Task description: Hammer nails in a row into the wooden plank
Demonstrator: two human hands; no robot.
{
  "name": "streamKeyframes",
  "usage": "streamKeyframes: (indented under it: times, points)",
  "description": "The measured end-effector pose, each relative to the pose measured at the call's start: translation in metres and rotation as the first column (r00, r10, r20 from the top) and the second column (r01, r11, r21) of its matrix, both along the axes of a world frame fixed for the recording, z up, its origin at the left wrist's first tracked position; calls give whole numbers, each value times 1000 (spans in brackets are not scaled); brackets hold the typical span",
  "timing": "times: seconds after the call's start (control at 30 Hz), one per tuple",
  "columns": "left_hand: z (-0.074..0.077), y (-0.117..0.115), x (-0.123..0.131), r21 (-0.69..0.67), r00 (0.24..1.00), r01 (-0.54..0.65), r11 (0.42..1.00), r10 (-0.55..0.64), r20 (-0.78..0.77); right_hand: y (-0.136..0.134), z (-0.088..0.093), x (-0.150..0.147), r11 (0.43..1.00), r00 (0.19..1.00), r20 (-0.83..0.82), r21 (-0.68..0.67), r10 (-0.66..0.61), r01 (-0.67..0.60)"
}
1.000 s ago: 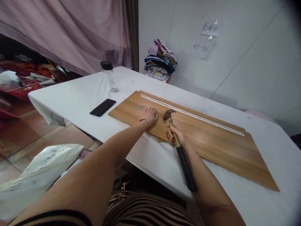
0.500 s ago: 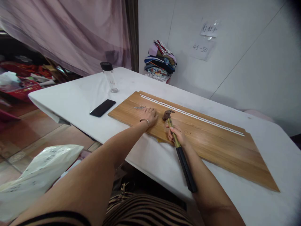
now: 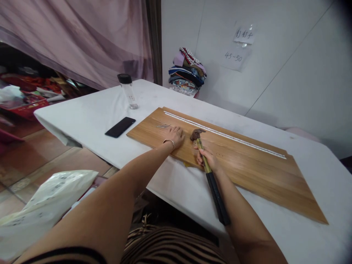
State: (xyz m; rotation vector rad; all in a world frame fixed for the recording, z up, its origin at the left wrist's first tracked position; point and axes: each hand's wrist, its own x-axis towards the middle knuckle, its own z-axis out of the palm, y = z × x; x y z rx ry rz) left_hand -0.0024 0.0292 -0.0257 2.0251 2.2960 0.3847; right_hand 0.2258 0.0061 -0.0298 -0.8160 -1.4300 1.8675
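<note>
Gripping the hammer (image 3: pixel 216 194) below its head with the right hand (image 3: pixel 209 158), above the board's (image 3: pixel 264 176) near edge, fingers partly hidden. Resting the left hand (image 3: pixel 176 136) beside blurred nails (image 3: pixel 162 126), with palm concealed; cannot tell whether pinching anything.

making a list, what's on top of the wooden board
On the wooden board: thin metal pieces (likely nails), white strips, small dark marks and the left hand. The right hand holds a hammer over it. Anything beneath the hands is hidden.
</note>
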Motion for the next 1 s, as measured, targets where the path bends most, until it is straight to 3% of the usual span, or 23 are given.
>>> streamKeyframes:
  times: [1.0]
  points:
    - [3, -2, 1, 6, 1000, 1, 1000, -1, 5, -1, -3, -1, 1000, 1000, -9, 0, -10, 10]
